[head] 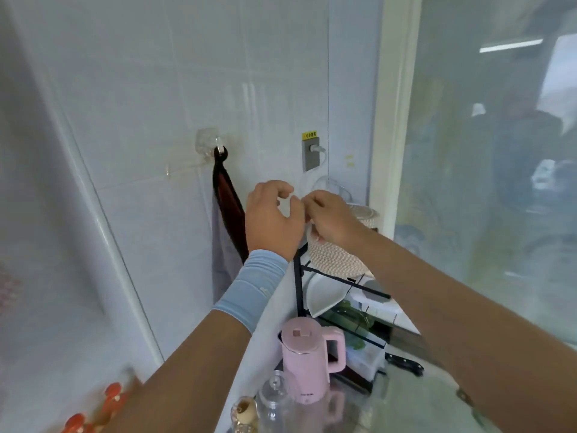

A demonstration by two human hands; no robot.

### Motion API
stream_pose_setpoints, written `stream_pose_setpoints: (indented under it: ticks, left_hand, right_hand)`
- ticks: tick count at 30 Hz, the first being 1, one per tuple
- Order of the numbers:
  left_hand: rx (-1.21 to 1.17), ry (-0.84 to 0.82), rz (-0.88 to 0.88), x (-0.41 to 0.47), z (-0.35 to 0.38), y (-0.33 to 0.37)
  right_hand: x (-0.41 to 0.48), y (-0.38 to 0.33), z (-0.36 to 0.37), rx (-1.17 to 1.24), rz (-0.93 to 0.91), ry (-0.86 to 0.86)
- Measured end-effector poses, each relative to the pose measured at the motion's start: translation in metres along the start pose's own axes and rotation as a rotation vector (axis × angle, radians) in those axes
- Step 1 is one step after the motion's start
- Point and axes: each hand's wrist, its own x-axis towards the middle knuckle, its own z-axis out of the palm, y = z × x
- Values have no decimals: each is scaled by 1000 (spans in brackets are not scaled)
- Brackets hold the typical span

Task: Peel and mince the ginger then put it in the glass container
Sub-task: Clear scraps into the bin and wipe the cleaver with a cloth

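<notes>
Both hands are up at the round woven rope basket [334,257] on top of the black wire rack [299,289]. Left hand [274,217], pale blue sleeve at the wrist, has fingers loosely bent with a gap to the thumb, and we see nothing in it. Right hand [331,218] is curled down over the basket rim; fingertips mostly hidden, so we can't tell if it grips anything. We can't tell where the ginger is; the basket's inside is out of sight. White dish [324,295] leans in the rack below, pink plastic kettle [309,360] stands in front, clear glass bottle [274,398] just beside it, black-handled knife [404,364] on the counter to the right
</notes>
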Motion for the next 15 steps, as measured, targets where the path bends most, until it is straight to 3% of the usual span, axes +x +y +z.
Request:
stream_pose_setpoints:
  ticks: [6,11,15]
  left_hand:
    - [-171,-563,-435,-89,80,18]
    - [-255,-910,-575,-187,161,50]
    - [-231,-1130,-569,-256,230,78]
  right_hand:
    - [-89,110,-59,-156,331,84]
    - [-188,215,-125,-284,594,133]
    - [-258,290,-195,-394,748,181]
